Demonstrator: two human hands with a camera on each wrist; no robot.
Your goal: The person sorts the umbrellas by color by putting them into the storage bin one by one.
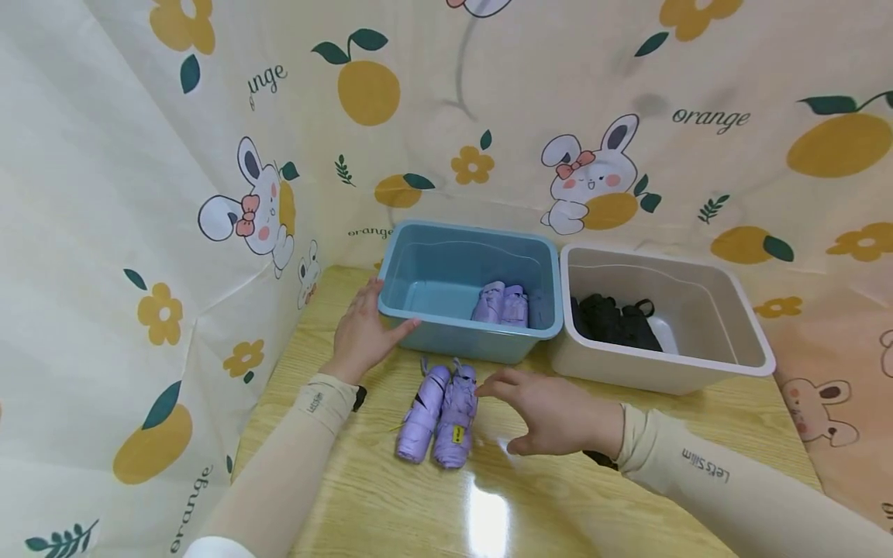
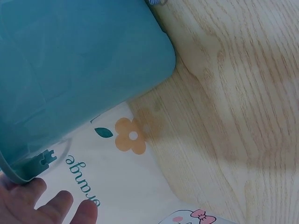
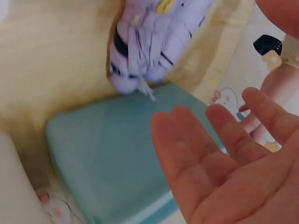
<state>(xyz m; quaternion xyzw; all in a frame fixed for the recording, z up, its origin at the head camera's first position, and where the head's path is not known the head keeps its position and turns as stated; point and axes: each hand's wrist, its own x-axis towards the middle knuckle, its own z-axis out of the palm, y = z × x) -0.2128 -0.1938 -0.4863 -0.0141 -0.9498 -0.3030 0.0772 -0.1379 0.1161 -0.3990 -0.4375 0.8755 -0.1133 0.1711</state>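
Head view: your left hand (image 1: 363, 329) and right hand (image 1: 554, 411) spread their fingers; a bump could roll the adjacent umbrella (image 1: 456, 411).

**Bright head view, dimmer and softer wrist views**

The head view is bright and mostly sharp. A hard white patch of glare sits on the glossy, pale yellow wood-grain worktop (image 1: 391, 511) near the lower edge. Faint grey shadows mark the cream fabric backdrop printed with oranges and rabbits (image 1: 516, 93). The left wrist view is dimmer and muted, a soft shadow crossing the worktop. The right wrist view is hazy, with the lilac folded fabric umbrellas (image 3: 152, 42) and rectangular blue plastic bin (image 3: 107, 154) blurred.
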